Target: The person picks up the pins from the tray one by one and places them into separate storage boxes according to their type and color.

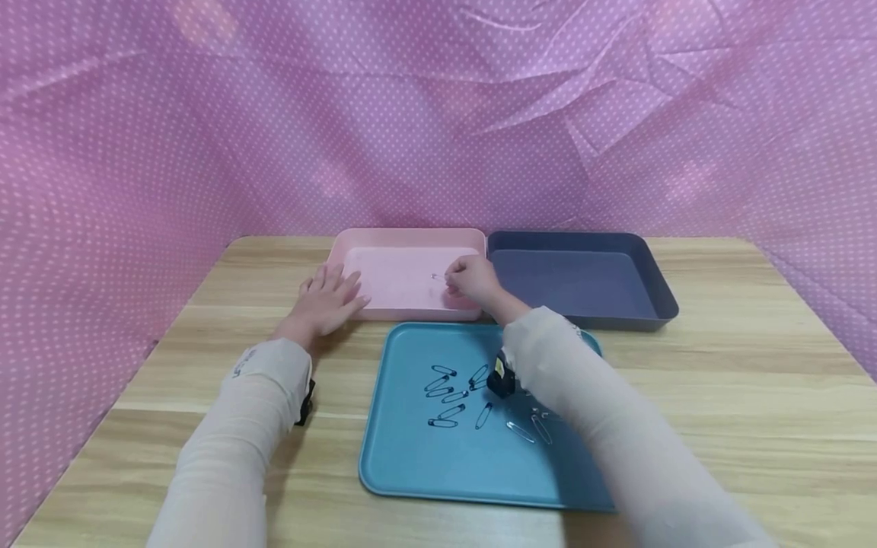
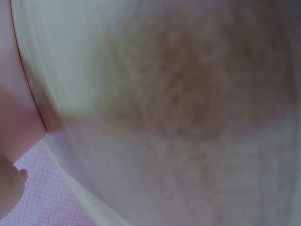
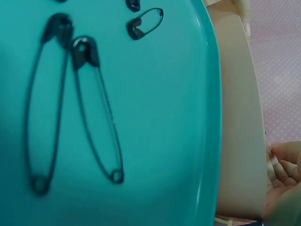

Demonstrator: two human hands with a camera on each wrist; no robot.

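In the head view my right hand [image 1: 474,278] pinches a small silver safety pin [image 1: 438,276] over the right part of the pink tray [image 1: 390,278]. My left hand [image 1: 326,301] lies with fingers spread at that tray's near left corner. On the blue-green tray [image 1: 404,464] are several black safety pins [image 1: 451,412] and, farther right, silver safety pins [image 1: 521,431], partly hidden by the right sleeve. Large in the right wrist view are two black safety pins [image 3: 99,113]; the right hand's curled fingers show at its edge. Sleeve cloth blocks most of the left wrist view.
A dark grey-blue tray [image 1: 575,281] stands right of the pink one, side by side with it. All three trays are on a wooden table [image 1: 740,380]. Behind hangs a pink dotted cloth [image 1: 425,137]. The right forearm reaches across the blue-green tray.
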